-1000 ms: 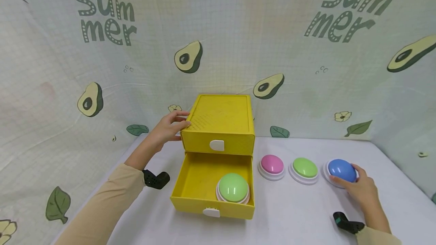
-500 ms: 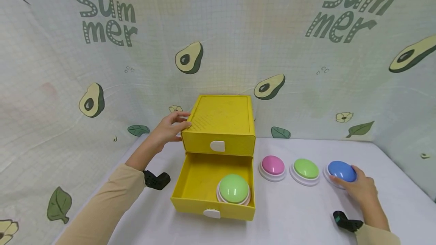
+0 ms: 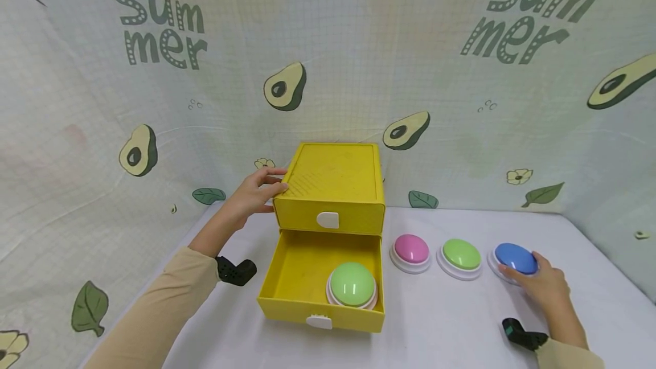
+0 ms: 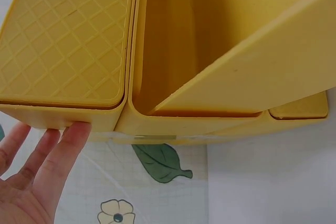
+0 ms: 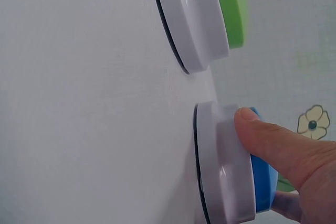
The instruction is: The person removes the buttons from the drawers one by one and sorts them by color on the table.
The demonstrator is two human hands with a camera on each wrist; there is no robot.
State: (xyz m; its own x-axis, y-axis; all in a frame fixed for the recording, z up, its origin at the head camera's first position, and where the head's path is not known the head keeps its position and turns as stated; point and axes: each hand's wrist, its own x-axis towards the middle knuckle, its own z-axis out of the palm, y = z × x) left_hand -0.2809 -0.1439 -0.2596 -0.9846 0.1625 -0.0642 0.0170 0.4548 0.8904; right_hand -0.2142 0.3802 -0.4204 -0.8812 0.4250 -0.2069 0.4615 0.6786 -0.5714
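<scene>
A yellow two-drawer box (image 3: 335, 172) stands mid-table, lower drawer (image 3: 302, 266) pulled out, upper one closed. My left hand (image 3: 253, 192) touches the box's left side near the top, its fingertips (image 4: 77, 129) against the yellow wall. Inside the lower drawer, at the front right, sits a large green push button (image 3: 352, 285) on a white base. At the far right my right hand (image 3: 545, 286) holds a blue push button (image 3: 516, 258) between thumb and fingers. The right wrist view shows the thumb (image 5: 262, 135) on the rim of its white base, which rests on the table.
Between the box and the blue button stand a pink push button (image 3: 411, 249) and a smaller green push button (image 3: 461, 254), in a row on the white table (image 3: 435, 323). A patterned cloth (image 3: 338, 44) hangs behind.
</scene>
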